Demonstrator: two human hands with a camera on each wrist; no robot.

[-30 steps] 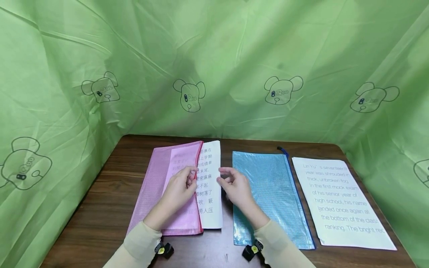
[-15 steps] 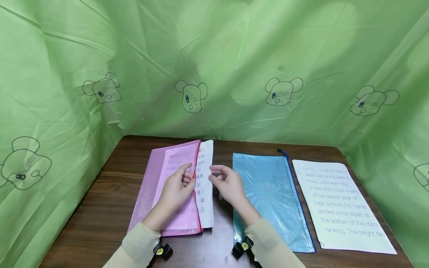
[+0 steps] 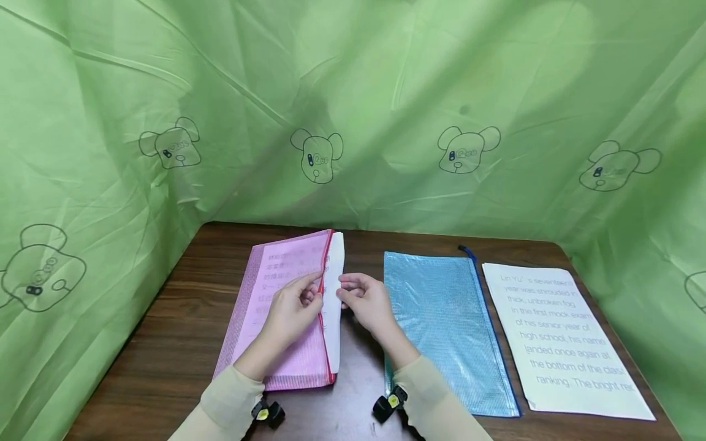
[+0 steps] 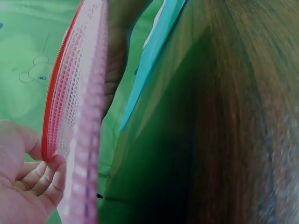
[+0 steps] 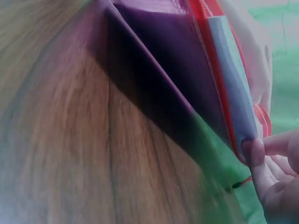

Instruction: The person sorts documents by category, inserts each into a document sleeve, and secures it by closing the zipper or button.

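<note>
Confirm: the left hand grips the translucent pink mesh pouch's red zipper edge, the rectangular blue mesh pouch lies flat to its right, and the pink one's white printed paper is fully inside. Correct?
Not fully inside: the head view shows a strip of the white printed paper sticking out past the red zipper edge of the pink pouch. The left hand and blue pouch are as you say.

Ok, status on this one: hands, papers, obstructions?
Left hand pinches red edge of pink pouch. Right hand pinches white papers, mostly inside. Nothing visibly in the way.
</note>
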